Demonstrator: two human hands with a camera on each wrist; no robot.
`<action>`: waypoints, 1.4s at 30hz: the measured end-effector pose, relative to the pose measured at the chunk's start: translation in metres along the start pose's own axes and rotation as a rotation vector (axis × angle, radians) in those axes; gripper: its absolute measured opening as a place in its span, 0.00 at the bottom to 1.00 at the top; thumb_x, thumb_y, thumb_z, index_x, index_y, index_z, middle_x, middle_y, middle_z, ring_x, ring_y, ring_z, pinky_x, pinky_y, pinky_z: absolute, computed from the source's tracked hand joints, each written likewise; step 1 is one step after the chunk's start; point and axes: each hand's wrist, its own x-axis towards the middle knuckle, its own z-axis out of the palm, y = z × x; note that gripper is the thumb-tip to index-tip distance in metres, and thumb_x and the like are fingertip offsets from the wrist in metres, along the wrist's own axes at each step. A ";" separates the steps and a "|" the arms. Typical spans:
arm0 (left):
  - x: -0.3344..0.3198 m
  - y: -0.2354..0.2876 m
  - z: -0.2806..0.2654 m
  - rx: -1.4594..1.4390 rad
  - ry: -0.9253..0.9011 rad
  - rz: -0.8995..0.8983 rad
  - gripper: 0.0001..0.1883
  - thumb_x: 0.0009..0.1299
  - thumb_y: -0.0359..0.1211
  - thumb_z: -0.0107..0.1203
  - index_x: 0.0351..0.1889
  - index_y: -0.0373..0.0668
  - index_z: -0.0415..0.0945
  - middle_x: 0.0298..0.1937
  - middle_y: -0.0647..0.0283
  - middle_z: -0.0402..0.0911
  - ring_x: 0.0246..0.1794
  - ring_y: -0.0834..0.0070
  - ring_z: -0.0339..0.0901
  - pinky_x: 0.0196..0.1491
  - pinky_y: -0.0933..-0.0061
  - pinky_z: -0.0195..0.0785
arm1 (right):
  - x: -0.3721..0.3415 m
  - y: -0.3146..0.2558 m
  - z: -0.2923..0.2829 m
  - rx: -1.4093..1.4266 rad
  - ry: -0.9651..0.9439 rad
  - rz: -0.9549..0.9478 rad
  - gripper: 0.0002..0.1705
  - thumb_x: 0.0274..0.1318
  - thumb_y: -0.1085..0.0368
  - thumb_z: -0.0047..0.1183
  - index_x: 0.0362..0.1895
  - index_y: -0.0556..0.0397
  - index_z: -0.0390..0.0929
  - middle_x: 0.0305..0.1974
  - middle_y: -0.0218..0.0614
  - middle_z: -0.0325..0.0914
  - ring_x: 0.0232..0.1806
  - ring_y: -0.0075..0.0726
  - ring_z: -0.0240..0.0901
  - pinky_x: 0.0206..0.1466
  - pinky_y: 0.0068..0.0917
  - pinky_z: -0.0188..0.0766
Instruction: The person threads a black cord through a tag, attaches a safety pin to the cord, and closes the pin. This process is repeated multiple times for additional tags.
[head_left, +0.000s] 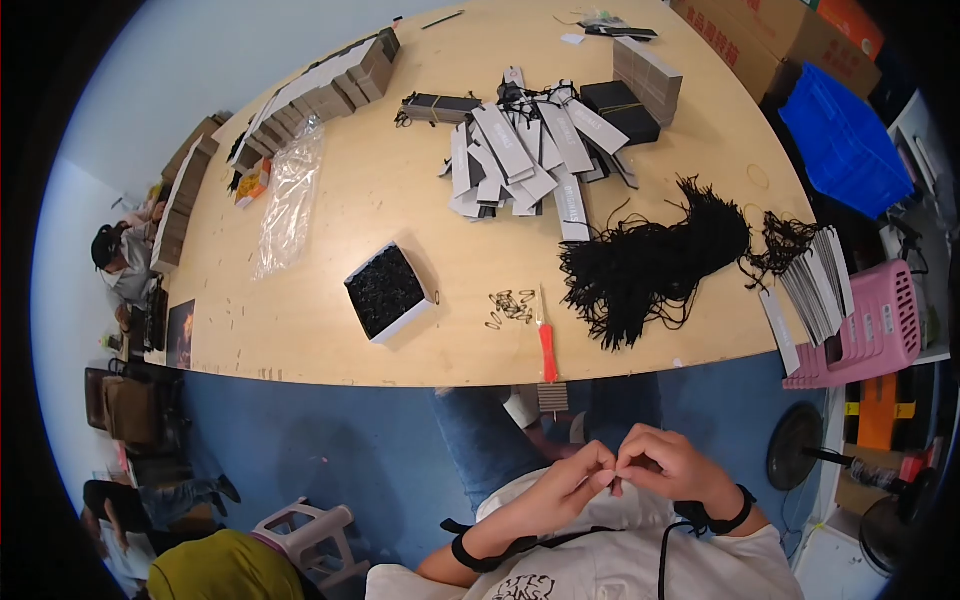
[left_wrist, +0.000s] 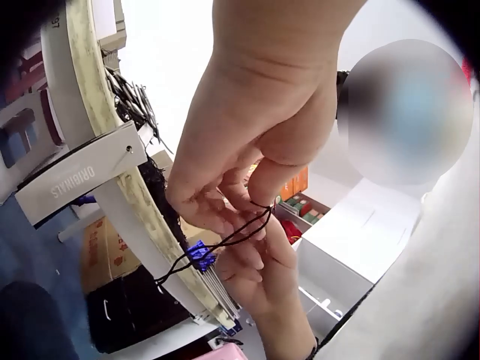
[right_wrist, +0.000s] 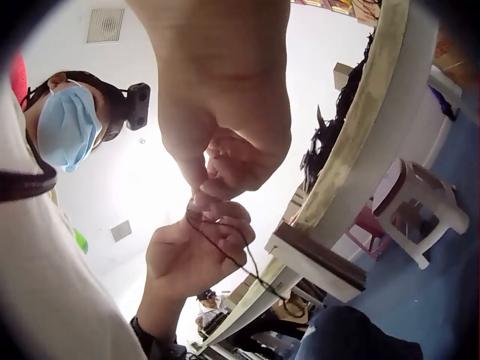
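Before our table (head_left: 380,200): left grip (head_left: 568,490), right grip (head_left: 672,466), pinching black cord (left_wrist: 223,243), seemingly unfinished; at its right side, corded tags (head_left: 815,295) apparently done, loose cords (head_left: 660,258) likely left.

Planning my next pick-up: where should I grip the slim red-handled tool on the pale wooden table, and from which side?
Probably pinch the red plastic-looking handle across its sides, coming from the near side of the table: it is the thickest part, ending at that edge. The thin pale shaft points away, between small dark wire pins and the black cord bundle.
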 end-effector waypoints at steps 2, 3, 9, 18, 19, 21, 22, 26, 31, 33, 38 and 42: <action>-0.003 -0.011 0.000 -0.097 0.050 -0.074 0.07 0.77 0.30 0.46 0.48 0.38 0.67 0.36 0.65 0.73 0.35 0.81 0.71 0.41 0.78 0.67 | 0.001 0.000 0.004 -0.026 0.068 -0.013 0.06 0.57 0.72 0.57 0.38 0.55 0.74 0.33 0.33 0.70 0.24 0.25 0.65 0.27 0.22 0.63; -0.002 -0.012 0.000 -0.195 0.102 -0.143 0.08 0.77 0.30 0.46 0.49 0.38 0.67 0.37 0.65 0.74 0.35 0.82 0.72 0.40 0.79 0.68 | 0.001 0.002 0.006 -0.035 0.113 0.003 0.06 0.57 0.73 0.57 0.38 0.55 0.74 0.33 0.34 0.69 0.24 0.25 0.64 0.27 0.22 0.63; -0.002 -0.010 -0.005 0.136 0.273 -0.147 0.14 0.73 0.27 0.52 0.55 0.36 0.67 0.37 0.64 0.78 0.31 0.84 0.74 0.33 0.82 0.71 | -0.001 0.014 0.010 -0.099 0.227 0.103 0.07 0.56 0.73 0.57 0.37 0.56 0.72 0.34 0.34 0.69 0.25 0.26 0.67 0.29 0.23 0.66; -0.006 -0.013 -0.009 0.313 0.349 -0.269 0.08 0.70 0.29 0.58 0.40 0.31 0.80 0.29 0.68 0.80 0.29 0.86 0.74 0.34 0.85 0.69 | -0.003 0.026 0.010 -0.198 0.253 0.165 0.07 0.57 0.71 0.57 0.36 0.56 0.71 0.33 0.35 0.71 0.26 0.30 0.71 0.30 0.26 0.68; -0.006 -0.017 -0.011 0.313 0.350 -0.270 0.08 0.70 0.29 0.58 0.40 0.31 0.80 0.29 0.68 0.80 0.29 0.86 0.74 0.34 0.85 0.69 | -0.003 0.028 0.011 -0.197 0.246 0.180 0.07 0.57 0.70 0.57 0.36 0.56 0.71 0.33 0.35 0.71 0.25 0.30 0.71 0.29 0.26 0.67; -0.004 -0.025 -0.013 0.215 0.348 -0.187 0.07 0.70 0.28 0.57 0.42 0.33 0.79 0.30 0.69 0.81 0.28 0.90 0.71 0.32 0.86 0.65 | -0.003 0.029 0.011 -0.184 0.234 0.198 0.07 0.58 0.70 0.57 0.36 0.56 0.71 0.33 0.34 0.71 0.25 0.30 0.71 0.29 0.26 0.67; -0.003 -0.025 -0.012 0.216 0.348 -0.189 0.07 0.70 0.28 0.57 0.42 0.33 0.79 0.30 0.69 0.81 0.28 0.90 0.71 0.32 0.86 0.65 | -0.004 0.029 0.011 -0.173 0.225 0.215 0.07 0.58 0.70 0.57 0.36 0.56 0.71 0.33 0.34 0.71 0.26 0.30 0.71 0.29 0.26 0.67; -0.001 -0.029 -0.011 0.063 0.352 -0.230 0.07 0.71 0.28 0.57 0.42 0.34 0.80 0.27 0.73 0.78 0.27 0.93 0.67 0.29 0.88 0.59 | -0.003 0.030 0.012 -0.128 0.218 0.217 0.07 0.58 0.69 0.57 0.36 0.55 0.71 0.33 0.34 0.71 0.26 0.30 0.70 0.29 0.26 0.67; -0.001 -0.036 -0.016 -0.021 0.362 -0.224 0.05 0.70 0.28 0.57 0.40 0.35 0.80 0.25 0.75 0.76 0.23 0.94 0.61 0.26 0.88 0.52 | -0.003 0.033 0.012 -0.153 0.227 0.193 0.07 0.57 0.69 0.57 0.36 0.55 0.72 0.34 0.34 0.72 0.26 0.32 0.72 0.29 0.26 0.68; -0.003 -0.034 -0.020 -0.499 0.356 -0.324 0.06 0.70 0.27 0.57 0.42 0.36 0.81 0.25 0.75 0.75 0.22 0.92 0.60 0.25 0.88 0.51 | -0.004 0.038 0.015 -0.218 0.230 0.161 0.07 0.56 0.69 0.58 0.36 0.54 0.72 0.34 0.34 0.72 0.27 0.35 0.74 0.29 0.28 0.69; 0.007 -0.028 -0.007 -0.418 0.501 -0.284 0.09 0.69 0.27 0.58 0.45 0.37 0.83 0.25 0.73 0.76 0.21 0.88 0.62 0.25 0.86 0.52 | -0.001 0.038 0.026 -0.345 0.221 0.039 0.06 0.55 0.71 0.59 0.35 0.53 0.74 0.33 0.32 0.72 0.24 0.27 0.72 0.27 0.22 0.67; 0.007 -0.043 -0.009 0.419 0.455 0.040 0.09 0.66 0.28 0.61 0.43 0.40 0.84 0.24 0.68 0.76 0.20 0.86 0.63 0.23 0.83 0.54 | -0.001 0.035 0.025 -0.281 0.231 0.080 0.06 0.55 0.70 0.58 0.36 0.53 0.73 0.33 0.34 0.73 0.26 0.34 0.73 0.29 0.26 0.69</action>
